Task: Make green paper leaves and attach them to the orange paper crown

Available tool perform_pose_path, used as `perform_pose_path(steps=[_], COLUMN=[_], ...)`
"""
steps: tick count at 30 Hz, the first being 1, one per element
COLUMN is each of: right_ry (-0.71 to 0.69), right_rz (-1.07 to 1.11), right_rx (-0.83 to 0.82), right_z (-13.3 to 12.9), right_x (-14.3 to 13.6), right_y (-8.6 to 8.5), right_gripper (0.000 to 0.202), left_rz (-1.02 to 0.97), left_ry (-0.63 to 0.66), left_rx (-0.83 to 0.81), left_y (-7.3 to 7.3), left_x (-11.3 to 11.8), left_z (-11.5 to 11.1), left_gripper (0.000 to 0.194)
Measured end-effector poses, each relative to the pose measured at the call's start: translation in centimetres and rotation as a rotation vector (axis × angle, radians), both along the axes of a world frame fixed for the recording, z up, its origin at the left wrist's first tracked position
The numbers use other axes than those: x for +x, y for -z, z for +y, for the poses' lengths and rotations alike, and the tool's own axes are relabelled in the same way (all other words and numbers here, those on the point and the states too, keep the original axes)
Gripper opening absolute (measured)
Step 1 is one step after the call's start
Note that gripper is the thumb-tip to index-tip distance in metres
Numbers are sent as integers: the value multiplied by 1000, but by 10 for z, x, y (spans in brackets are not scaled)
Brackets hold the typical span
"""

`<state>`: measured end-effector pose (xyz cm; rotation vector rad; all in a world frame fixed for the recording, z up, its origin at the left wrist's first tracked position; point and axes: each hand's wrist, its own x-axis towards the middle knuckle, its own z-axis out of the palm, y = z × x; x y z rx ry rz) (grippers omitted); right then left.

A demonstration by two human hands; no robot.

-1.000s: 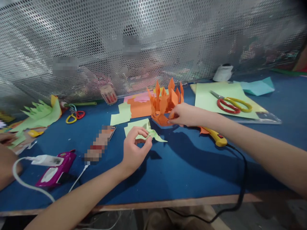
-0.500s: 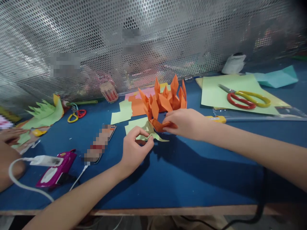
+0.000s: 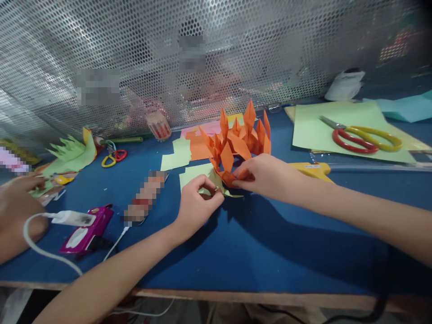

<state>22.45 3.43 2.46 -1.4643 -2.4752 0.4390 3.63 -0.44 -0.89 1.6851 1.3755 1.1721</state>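
An orange folded-paper crown [image 3: 227, 155] with several pointed, bud-like spikes stands near the middle of the blue table. My right hand [image 3: 266, 177] is closed on its near lower rim, thumb below and fingers on the paper. Just left of that, my left hand [image 3: 200, 202] makes a pinch with thumb and forefinger at a small cut piece of pale green paper [image 3: 232, 194]. This piece has thin pointed ends and lies close to the crown's base; the fingertips partly hide it. Behind the left hand lies a flat pale green sheet [image 3: 189, 174].
Red-and-yellow-handled scissors [image 3: 366, 137] rest on green sheets at right, near a yellow glue gun [image 3: 312, 169]. At left are a phone [image 3: 145, 198] on a cable, a purple device [image 3: 86, 231] and another person's arm [image 3: 20, 216]. A perforated metal screen [image 3: 236, 58] backs the table.
The view has shifted slightly, so most things appear farther right. Both hands stay at the crown with nearly the same grips; the left fingertips have moved slightly against the green paper.
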Motion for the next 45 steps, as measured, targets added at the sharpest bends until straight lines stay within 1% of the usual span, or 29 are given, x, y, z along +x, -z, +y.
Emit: perform_pose_path(steps=[5, 12, 18, 22, 36, 45], right_ry=[-20, -44, -47, -34, -15, -18], right_rz=[32, 102, 150, 165, 152, 120], right_rx=[-18, -23, -34, -74, -175, -158], right_z=[-6, -11, -11, -14, -17, -19], right_x=[-5, -7, -7, -9, -11, -12], right_y=[0, 0, 1, 0, -4, -5], right_gripper=[26, 18, 19, 21, 25, 26], left_rz=[5, 34, 36, 33, 14, -9], left_ry=[1, -14, -8, 9, 22, 33], left_rx=[2, 24, 34, 32, 59, 44], left_y=[-1, -2, -4, -5, -2, 1], left_x=[1, 0, -1, 1, 1, 0], left_z=[-3, 0, 1, 0, 2, 4], left_gripper=[16, 16, 15, 16, 15, 14])
